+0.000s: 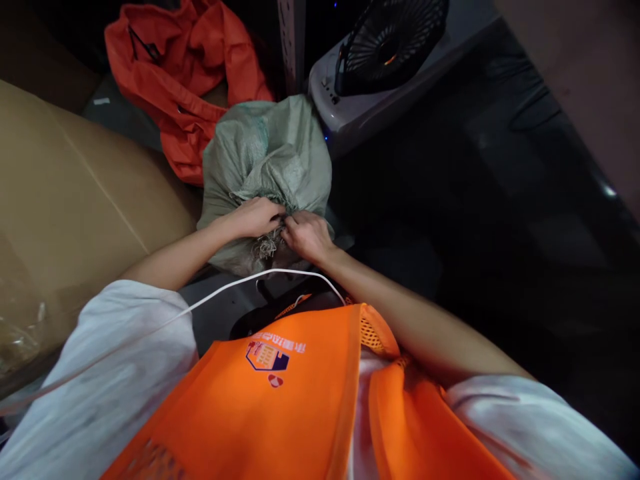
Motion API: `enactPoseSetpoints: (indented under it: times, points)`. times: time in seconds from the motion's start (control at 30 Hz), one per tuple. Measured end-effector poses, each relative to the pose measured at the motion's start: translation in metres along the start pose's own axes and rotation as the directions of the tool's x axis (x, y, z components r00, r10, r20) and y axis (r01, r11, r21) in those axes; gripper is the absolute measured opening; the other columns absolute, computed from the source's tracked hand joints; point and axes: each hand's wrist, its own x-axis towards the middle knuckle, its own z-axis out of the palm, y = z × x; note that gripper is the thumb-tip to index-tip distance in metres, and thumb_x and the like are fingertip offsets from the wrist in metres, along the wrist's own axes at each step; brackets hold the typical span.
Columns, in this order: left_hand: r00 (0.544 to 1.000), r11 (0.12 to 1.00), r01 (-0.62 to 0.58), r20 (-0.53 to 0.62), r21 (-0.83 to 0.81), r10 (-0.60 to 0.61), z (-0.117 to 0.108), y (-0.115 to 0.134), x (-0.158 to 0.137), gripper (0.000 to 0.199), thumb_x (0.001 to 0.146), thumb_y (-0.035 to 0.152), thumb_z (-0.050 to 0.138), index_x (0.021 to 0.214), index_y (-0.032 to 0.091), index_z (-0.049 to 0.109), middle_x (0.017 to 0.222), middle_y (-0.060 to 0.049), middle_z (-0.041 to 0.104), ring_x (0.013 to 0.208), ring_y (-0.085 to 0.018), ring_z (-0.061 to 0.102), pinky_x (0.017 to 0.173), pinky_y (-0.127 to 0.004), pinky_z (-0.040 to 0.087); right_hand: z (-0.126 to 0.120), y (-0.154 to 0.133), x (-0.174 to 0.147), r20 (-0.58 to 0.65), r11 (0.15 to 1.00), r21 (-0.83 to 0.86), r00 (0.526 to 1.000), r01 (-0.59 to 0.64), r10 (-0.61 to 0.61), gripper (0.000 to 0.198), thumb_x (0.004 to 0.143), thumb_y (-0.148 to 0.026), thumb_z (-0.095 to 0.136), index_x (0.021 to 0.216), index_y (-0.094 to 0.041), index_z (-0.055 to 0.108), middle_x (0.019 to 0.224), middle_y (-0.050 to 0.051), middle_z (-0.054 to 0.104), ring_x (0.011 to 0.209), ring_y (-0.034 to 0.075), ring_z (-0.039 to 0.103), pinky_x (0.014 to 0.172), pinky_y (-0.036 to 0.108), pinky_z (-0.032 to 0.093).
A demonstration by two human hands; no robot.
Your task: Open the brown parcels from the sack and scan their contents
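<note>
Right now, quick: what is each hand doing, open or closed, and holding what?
Left hand: closed, pinching the gathered mouth of the grey-green woven sack.
Right hand: closed on the same bunched sack mouth, beside the left hand.

My bare left hand [256,217] and right hand [306,235] sit on a pale grey-green woven sack [267,157] with frayed beige threads, beside a red-orange bag [183,67], tan cardboard [70,193], a black-grilled fan [387,40] on a light grey base, and my bright orange vest [280,400] over white sleeves.
</note>
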Motion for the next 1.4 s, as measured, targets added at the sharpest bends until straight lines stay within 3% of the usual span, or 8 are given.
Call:
enactPoseSetpoints:
  times: [0.27, 0.47, 0.6, 0.83, 0.93, 1.1, 1.23, 1.4]
  points:
    - [0.997, 0.997, 0.041, -0.056, -0.065, -0.045, 0.004, -0.001, 0.003, 0.022, 0.092, 0.021, 0.056, 0.101, 0.016, 0.075, 0.092, -0.012, 0.077, 0.090, -0.028, 0.072, 0.074, -0.033, 0.046, -0.006, 0.001, -0.004, 0.029, 0.997, 0.047, 0.998, -0.055, 0.053, 0.033, 0.103, -0.021, 0.042, 0.113, -0.009, 0.071, 0.112, 0.021, 0.073, 0.108, 0.029, 0.064, 0.087, 0.034, 0.041]
    - [0.989, 0.994, 0.111, -0.095, 0.000, -0.111, 0.004, 0.011, -0.011, 0.022, 0.097, 0.021, 0.052, 0.103, 0.013, 0.072, 0.098, -0.017, 0.076, 0.094, -0.032, 0.073, 0.077, -0.036, 0.047, -0.039, -0.001, 0.006, 0.226, 0.998, 0.068, 0.974, -0.007, -0.008, 0.034, 0.103, -0.027, 0.046, 0.115, -0.010, 0.072, 0.112, 0.021, 0.076, 0.101, 0.033, 0.072, 0.078, 0.035, 0.046]
    - [0.992, 0.993, 0.113, -0.058, 0.020, -0.112, 0.008, 0.010, -0.015, 0.019, 0.094, 0.020, 0.056, 0.103, 0.012, 0.071, 0.098, -0.017, 0.075, 0.095, -0.032, 0.073, 0.075, -0.036, 0.047, -0.043, -0.008, 0.014, 0.316, 0.999, 0.035, 0.949, 0.005, -0.015, 0.034, 0.101, -0.024, 0.046, 0.109, -0.009, 0.075, 0.107, 0.023, 0.077, 0.103, 0.035, 0.073, 0.079, 0.037, 0.049]
    - [0.997, 0.998, -0.055, -0.059, -0.034, 0.053, 0.005, -0.003, -0.022, 0.021, 0.103, 0.023, 0.048, 0.111, 0.015, 0.066, 0.102, -0.011, 0.074, 0.094, -0.026, 0.070, 0.075, -0.034, 0.044, -0.034, -0.004, 0.008, 0.276, 0.998, 0.039, 0.960, 0.045, -0.054, 0.037, 0.102, -0.030, 0.045, 0.110, -0.011, 0.076, 0.110, 0.021, 0.077, 0.101, 0.032, 0.074, 0.080, 0.036, 0.048]
    - [0.995, 0.995, -0.098, -0.021, 0.013, 0.099, 0.002, -0.007, -0.024, 0.022, 0.105, 0.026, 0.046, 0.113, 0.016, 0.065, 0.104, -0.011, 0.072, 0.092, -0.026, 0.069, 0.073, -0.034, 0.043, -0.033, 0.000, 0.006, 0.264, 0.995, 0.044, 0.960, 0.090, -0.098, 0.037, 0.101, -0.029, 0.046, 0.109, -0.011, 0.077, 0.107, 0.020, 0.077, 0.096, 0.030, 0.074, 0.077, 0.034, 0.046]
    - [0.981, 0.979, -0.196, -0.002, 0.052, 0.196, 0.012, -0.011, -0.020, 0.020, 0.101, 0.022, 0.049, 0.104, 0.017, 0.068, 0.105, -0.012, 0.068, 0.098, -0.026, 0.066, 0.078, -0.036, 0.044, -0.034, -0.001, 0.003, 0.265, 0.991, 0.063, 0.955, 0.120, -0.132, 0.037, 0.103, -0.029, 0.045, 0.107, -0.010, 0.077, 0.106, 0.019, 0.078, 0.093, 0.028, 0.074, 0.075, 0.032, 0.045]
    - [0.969, 0.971, -0.238, -0.074, -0.033, 0.235, 0.025, -0.016, -0.015, 0.021, 0.099, 0.019, 0.045, 0.091, 0.018, 0.064, 0.095, -0.011, 0.066, 0.092, -0.024, 0.063, 0.083, -0.034, 0.046, -0.033, -0.002, 0.004, 0.276, 0.994, 0.082, 0.957, 0.074, -0.094, 0.040, 0.105, -0.041, 0.048, 0.113, -0.012, 0.076, 0.106, 0.019, 0.078, 0.094, 0.029, 0.074, 0.072, 0.032, 0.042]
    - [0.964, 0.953, -0.235, -0.173, -0.191, 0.203, 0.031, -0.021, -0.014, 0.021, 0.097, 0.023, 0.043, 0.082, 0.020, 0.057, 0.084, -0.007, 0.062, 0.081, -0.021, 0.058, 0.077, -0.032, 0.044, -0.032, 0.002, 0.005, 0.239, 0.986, 0.146, 0.964, 0.083, -0.116, 0.036, 0.105, -0.033, 0.047, 0.104, -0.016, 0.078, 0.099, 0.014, 0.079, 0.088, 0.023, 0.071, 0.069, 0.030, 0.036]
